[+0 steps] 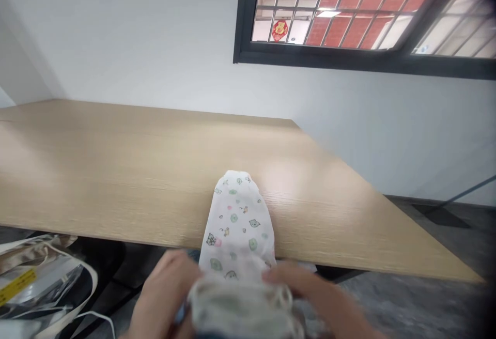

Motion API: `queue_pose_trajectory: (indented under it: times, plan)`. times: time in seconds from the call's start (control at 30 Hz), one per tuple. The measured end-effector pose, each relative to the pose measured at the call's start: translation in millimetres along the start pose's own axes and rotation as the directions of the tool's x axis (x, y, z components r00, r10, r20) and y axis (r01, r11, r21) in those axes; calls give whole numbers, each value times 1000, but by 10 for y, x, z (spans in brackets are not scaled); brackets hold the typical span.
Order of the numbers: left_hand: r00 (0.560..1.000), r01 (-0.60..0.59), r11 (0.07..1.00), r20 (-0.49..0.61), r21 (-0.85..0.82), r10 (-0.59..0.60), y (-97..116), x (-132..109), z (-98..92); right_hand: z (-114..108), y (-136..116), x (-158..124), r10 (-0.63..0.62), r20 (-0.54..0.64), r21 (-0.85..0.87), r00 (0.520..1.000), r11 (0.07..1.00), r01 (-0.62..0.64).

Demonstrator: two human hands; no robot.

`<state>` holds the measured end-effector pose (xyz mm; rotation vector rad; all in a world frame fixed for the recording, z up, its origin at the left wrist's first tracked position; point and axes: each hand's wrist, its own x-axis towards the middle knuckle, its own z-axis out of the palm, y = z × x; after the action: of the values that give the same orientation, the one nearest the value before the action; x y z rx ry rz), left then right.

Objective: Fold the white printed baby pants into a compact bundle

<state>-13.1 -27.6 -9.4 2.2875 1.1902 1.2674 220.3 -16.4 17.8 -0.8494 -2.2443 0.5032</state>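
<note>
Okay, nearest me, the left hand [163, 292] and the right hand [298, 282] are close together, clamped on the bunched near end of a white printed diaper [237, 220]. Motion blur and the bottom of the frame hide that end, so I can't make out exactly where the fingers sit. From the hands, the diaper crosses the front edge of a light wood table [116, 173], and its rounded far end lies flat on the tabletop, printed with small green and pink animals. Just below that edge on the left, a crinkled silver bag [34, 282] with a yellow label is cut off by the frame, with a white cord [96, 318] beside it. The tabletop extends well past the diaper on both sides, and its right edge slants away above a grey floor [406, 297]. Farther off are a white wall [135, 34] and a black-framed, barred window [329, 13], cropped at the top.
</note>
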Motion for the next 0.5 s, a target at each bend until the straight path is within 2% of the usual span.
queue_pose_trajectory:
  times: [0.07,0.1,0.13,0.2,0.27,0.33,0.4,0.43,0.5]
  plan:
    - [991,116,992,61,53,-120,-48,403,-24,-96,166,249,89,-111,-48,990,994,-94]
    - [970,214,970,97,112,-225,-107,645,-18,-142,290,413,116,-140,-46,983,991,-123]
    - [950,263,950,124,170,-286,-189,894,3,-181,436,590,169,-170,-42,971,983,-178]
    - [913,293,922,212,254,-349,-412,1353,87,-227,770,939,238,-193,-18,952,969,-246]
    - [886,321,906,251,275,-390,-664,1678,200,-233,1094,1214,322,-200,10,925,945,-327]
    - [863,348,887,265,304,-429,-866,1813,299,-211,1324,1362,406,-155,-50,900,907,-418]
    - [863,361,871,235,334,-448,-952,1767,353,-176,1400,1368,424,-147,-108,894,891,-440]
    - [875,355,871,207,340,-437,-944,1694,361,-155,1376,1323,374,-166,-138,913,907,-397]
    - [913,312,892,157,328,-377,-852,1504,355,-90,1223,1160,168,-180,-224,969,953,-206]
